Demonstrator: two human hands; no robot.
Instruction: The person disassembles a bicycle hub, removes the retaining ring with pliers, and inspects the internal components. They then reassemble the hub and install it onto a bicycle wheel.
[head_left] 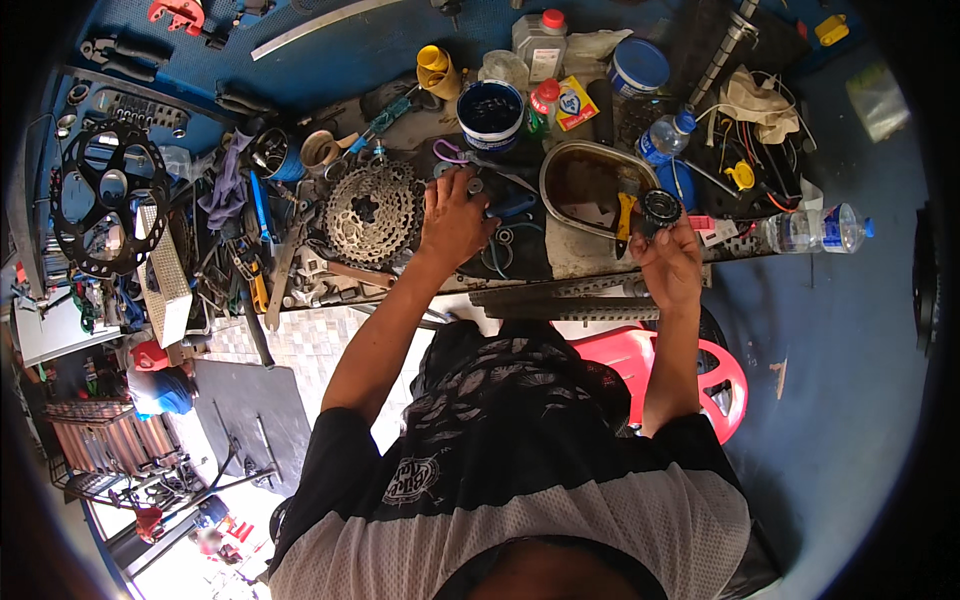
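Note:
My right hand (668, 265) holds a round black part (661, 208) with a ridged rim, pinched in its fingers above the right edge of a metal basin (548, 190) of brown liquid. A yellow-handled brush (625, 217) leans in the basin beside it. My left hand (455, 222) reaches down over the bench with its fingers apart. Its fingertips are by a small round metal piece (475, 186), and whether they touch it is hard to tell. Left of that hand lies a large bicycle cassette (372, 214). Small metal rings (497, 251) rest on a dark mat to its right.
An open blue tub (491, 112) of dark grease stands behind my left hand. Plastic bottles (846, 228) and a yellow box (577, 103) are at the right and back. Tools and a black chainring (110, 198) crowd the left. A red chair (735, 385) stands under the bench's front edge.

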